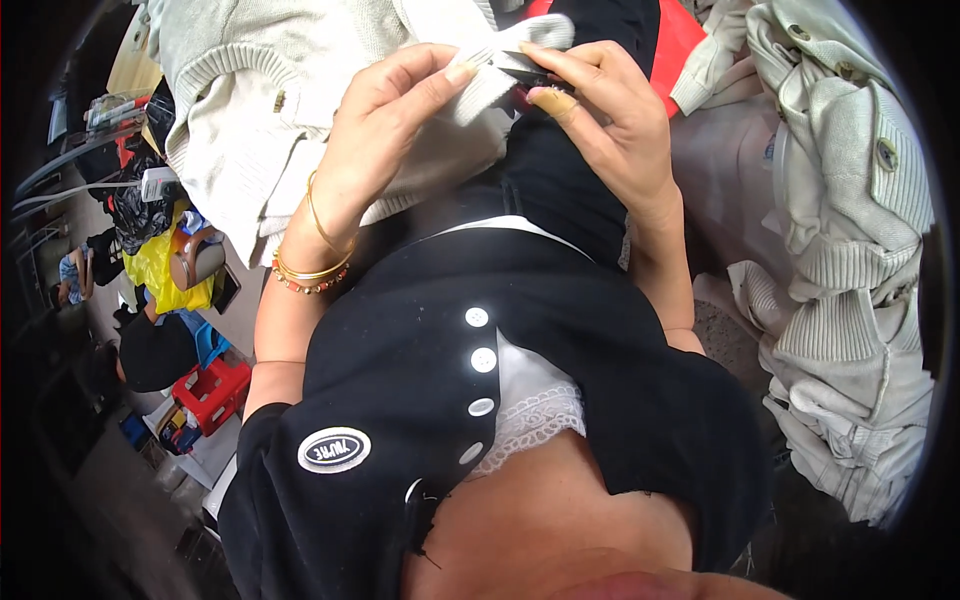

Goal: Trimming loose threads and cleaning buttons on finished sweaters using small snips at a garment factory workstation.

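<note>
A cream knit sweater (330, 55) lies across my lap at the upper left, its ribbed edges folded over. My left hand (395, 115) pinches a ribbed part of it, a cuff (485, 92), between thumb and fingers. Close by on the right, my right hand (615, 120) grips small dark thread snips (522, 68), partly hidden by the fingers. Their dark tip lies against the cuff. A tan wrap covers part of the right thumb. Gold bangles and a beaded bracelet circle my left wrist.
Several cream knit cardigans (850, 250) with buttons are heaped along the right side. Something red (680, 50) shows beyond my right hand. To the left are a yellow plastic bag (165, 265), a black bag (140, 215), a red stool (215, 390) and other people.
</note>
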A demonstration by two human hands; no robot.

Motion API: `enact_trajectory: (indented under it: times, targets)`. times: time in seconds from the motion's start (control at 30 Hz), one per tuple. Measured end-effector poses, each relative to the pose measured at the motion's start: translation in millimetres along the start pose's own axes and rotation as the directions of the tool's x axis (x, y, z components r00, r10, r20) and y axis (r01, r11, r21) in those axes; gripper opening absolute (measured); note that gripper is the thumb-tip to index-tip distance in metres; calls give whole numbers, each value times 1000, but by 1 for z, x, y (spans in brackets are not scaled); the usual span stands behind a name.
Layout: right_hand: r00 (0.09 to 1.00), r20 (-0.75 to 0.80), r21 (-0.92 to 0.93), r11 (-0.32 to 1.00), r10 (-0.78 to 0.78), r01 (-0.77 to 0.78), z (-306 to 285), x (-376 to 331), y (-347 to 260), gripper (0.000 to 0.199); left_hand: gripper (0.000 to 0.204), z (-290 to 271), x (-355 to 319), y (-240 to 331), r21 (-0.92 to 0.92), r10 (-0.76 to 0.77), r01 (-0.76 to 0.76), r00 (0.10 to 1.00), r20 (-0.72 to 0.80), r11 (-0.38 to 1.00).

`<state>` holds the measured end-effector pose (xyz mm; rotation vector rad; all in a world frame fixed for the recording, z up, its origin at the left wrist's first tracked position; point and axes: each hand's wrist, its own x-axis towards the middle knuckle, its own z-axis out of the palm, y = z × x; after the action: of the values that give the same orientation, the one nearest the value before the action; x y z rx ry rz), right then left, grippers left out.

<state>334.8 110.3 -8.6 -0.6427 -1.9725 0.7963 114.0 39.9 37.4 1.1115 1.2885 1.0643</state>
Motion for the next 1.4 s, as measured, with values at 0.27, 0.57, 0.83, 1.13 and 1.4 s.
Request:
enact_trajectory:
  times: [0.27,0.57,0.83,1.13,1.4]
  targets:
    - [913,156,399,821,378,-408,4,7,8,44,24,7,8,6,39,-94,89,985,142,995]
    - [865,49,502,736,500,-454,-15,-4,35,13,36,-146,8,-19,973,605,44,777,-175,224]
    - [865,87,519,719,495,-463,1,12,51,16,47,-270,-17,-35,791,328,544,720,-612,280]
    - [879,230,310,825,418,-473,18,45,36,51,21,-256,-29,36,725,479,38,727,-493,688]
    - [950,263,557,777,168,-292,37,139,-61,87,22,-186,-4,146,359,292,-233,949,-121,904]
